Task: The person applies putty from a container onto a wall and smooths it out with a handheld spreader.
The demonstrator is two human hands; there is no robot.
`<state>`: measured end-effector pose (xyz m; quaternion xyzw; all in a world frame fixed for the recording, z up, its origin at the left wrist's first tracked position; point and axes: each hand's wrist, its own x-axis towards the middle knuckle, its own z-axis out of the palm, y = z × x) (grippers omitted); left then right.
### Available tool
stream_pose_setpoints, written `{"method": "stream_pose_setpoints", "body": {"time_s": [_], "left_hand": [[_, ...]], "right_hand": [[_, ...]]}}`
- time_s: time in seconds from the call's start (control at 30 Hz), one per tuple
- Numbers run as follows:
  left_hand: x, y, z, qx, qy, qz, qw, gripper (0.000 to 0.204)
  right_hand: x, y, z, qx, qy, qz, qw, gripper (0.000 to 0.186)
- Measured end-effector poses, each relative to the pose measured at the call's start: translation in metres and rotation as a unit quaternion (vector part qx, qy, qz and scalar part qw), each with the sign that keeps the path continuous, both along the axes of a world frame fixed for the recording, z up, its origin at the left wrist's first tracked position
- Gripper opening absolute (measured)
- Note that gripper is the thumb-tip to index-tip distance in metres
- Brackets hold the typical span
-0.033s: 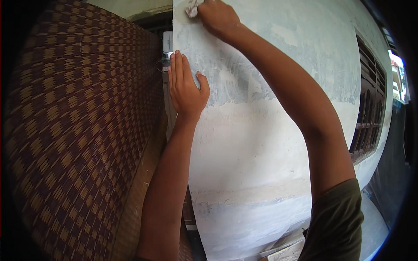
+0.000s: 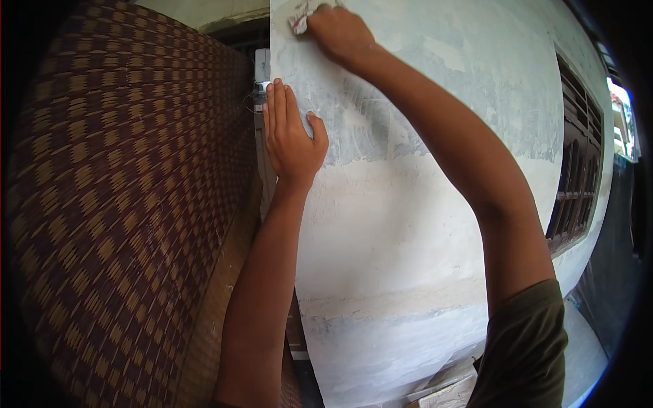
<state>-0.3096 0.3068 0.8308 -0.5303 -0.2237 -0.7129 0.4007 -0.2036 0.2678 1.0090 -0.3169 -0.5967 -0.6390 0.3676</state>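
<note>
My left hand [image 2: 291, 136] lies flat with straight fingers against the left edge of the pale, patchy plastered wall [image 2: 394, 231], beside a white frame with a metal fitting [image 2: 260, 87]. High up on the same wall, my right hand [image 2: 340, 35] is closed on a crumpled white scrap with reddish marks [image 2: 299, 24], pressed to the surface. I cannot tell whether the scrap is paper or cloth.
A tall woven mat panel [image 2: 129, 197] in dark red and tan stands along the left. A brown wooden barred window [image 2: 577, 156] is at the right. Flat pale pieces [image 2: 442, 391] lie low near the wall's foot, and a dark sheet is at the far right.
My right hand and the scrap have shifted slightly downward on the wall. My left hand stays in place.
</note>
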Motion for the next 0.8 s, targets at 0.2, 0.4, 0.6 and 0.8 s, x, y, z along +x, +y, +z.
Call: {"method": "stream_pose_setpoints", "body": {"time_s": [0.2, 0.4, 0.6, 0.8], "left_hand": [[-0.016, -0.002, -0.004, -0.028, -0.006, 0.004, 1.000, 0.056], [0.005, 0.000, 0.001, -0.014, 0.001, -0.004, 1.000, 0.056], [-0.014, -0.001, -0.002, -0.004, -0.004, 0.002, 1.000, 0.053], [-0.006, -0.002, 0.000, -0.001, -0.005, -0.003, 1.000, 0.053]], "right_hand": [[-0.021, -0.024, -0.084, -0.087, -0.042, 0.054, 0.994, 0.021], [0.003, -0.006, 0.017, 0.038, 0.039, 0.053, 0.997, 0.019], [-0.014, -0.009, -0.071, -0.060, -0.018, 0.049, 0.997, 0.016], [-0.013, -0.024, -0.028, 0.006, -0.016, 0.116, 0.993, 0.010]]}}
